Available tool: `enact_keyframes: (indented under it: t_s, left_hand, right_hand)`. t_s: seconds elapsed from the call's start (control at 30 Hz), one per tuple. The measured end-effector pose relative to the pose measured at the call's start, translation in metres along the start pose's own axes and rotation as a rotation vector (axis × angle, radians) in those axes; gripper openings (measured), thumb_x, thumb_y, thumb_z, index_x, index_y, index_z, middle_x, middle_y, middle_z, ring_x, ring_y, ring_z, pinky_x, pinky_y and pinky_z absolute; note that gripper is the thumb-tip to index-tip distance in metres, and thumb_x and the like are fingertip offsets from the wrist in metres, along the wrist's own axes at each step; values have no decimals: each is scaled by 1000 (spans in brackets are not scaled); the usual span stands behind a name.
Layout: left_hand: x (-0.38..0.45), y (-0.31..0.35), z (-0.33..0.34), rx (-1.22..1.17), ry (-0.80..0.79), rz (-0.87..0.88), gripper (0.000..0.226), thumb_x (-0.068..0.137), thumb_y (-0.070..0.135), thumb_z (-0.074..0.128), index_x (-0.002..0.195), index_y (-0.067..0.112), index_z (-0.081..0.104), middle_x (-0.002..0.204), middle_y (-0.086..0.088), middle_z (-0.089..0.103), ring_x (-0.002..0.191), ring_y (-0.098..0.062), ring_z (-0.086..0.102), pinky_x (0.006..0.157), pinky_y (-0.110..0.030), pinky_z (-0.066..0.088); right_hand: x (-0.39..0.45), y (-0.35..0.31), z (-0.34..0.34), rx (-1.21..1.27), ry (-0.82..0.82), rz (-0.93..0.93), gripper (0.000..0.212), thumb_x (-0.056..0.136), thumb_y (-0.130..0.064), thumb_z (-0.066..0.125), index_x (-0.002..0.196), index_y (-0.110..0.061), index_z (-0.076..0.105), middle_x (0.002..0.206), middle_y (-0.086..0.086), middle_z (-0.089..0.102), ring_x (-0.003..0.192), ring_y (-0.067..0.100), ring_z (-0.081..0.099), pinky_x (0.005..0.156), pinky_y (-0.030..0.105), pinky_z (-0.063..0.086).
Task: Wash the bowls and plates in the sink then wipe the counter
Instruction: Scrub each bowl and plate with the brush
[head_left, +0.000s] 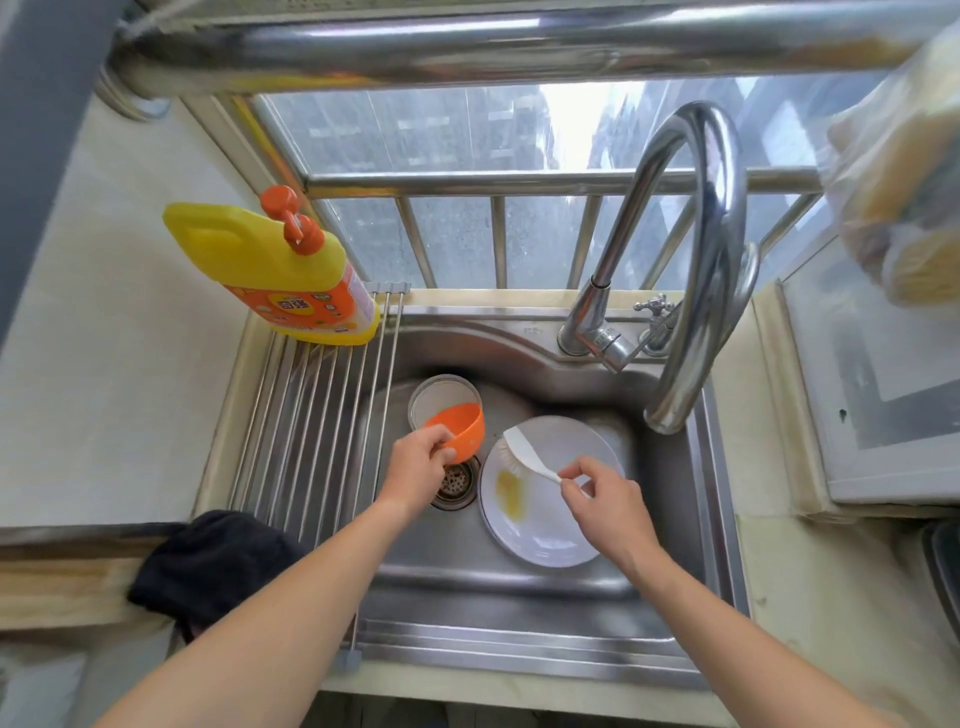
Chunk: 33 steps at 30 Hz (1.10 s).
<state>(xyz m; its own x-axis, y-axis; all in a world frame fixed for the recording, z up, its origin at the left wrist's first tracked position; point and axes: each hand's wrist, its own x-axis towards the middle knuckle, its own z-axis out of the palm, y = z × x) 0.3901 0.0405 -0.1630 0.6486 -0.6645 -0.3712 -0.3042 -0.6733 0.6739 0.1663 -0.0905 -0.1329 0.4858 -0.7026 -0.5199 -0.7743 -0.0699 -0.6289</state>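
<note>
In the steel sink (524, 582), my left hand (418, 465) grips the rim of a small orange bowl (460, 428), tilted above the drain (456, 480). Behind it stands a clear glass bowl (434, 397). A white plate (550, 525) with a yellow food smear (511, 493) lies to the right of the drain. My right hand (605, 501) pinches the handle end of a white dish brush (524, 454), whose bristles rest on the plate's upper left edge.
A yellow detergent bottle (280, 270) stands on the roll-up drying rack (317, 415) over the sink's left part. A black cloth (208, 564) lies on the counter at left. The curved faucet (701, 260) arches over the sink's right side. A window with bars runs behind.
</note>
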Motion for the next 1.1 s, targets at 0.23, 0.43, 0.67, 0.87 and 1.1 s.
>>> enact_keyframes:
  t_s: [0.23,0.43,0.67,0.87,1.1]
  left_hand:
    - [9,-9,18,224,-21,108,29,89,9,67,68,21,50,70,2,56,75,-24,53,68,-37,43]
    - [30,2,19,310,35,147,10,91,12,64,81,12,61,78,-2,57,78,-25,53,64,-35,37]
    - [44,-14,21,429,34,-22,20,96,8,52,93,13,72,98,-6,64,97,-31,60,76,-36,42]
    - [39,-14,39,421,-13,-5,35,90,-2,48,117,10,68,135,-11,55,126,-33,50,99,-42,46]
    - [-14,-17,104,102,-47,-587,27,82,6,54,109,8,52,113,-14,61,107,-39,61,87,-43,52]
  right_hand:
    - [3,15,19,-14,-45,45,8,92,-32,57,89,-33,64,69,-4,63,68,17,57,55,29,41]
    - [11,20,20,-8,-58,80,11,93,-31,54,92,-35,65,70,1,64,63,15,55,54,27,39]
    - [23,25,13,36,-54,212,29,78,-50,50,91,-30,67,69,-1,65,61,19,58,53,29,43]
    - [23,33,1,-32,-65,190,17,83,-38,49,90,-31,63,72,-2,63,68,24,61,57,33,47]
    - [20,35,2,-116,22,107,15,94,-27,53,100,-36,63,78,-5,63,74,23,61,63,37,52]
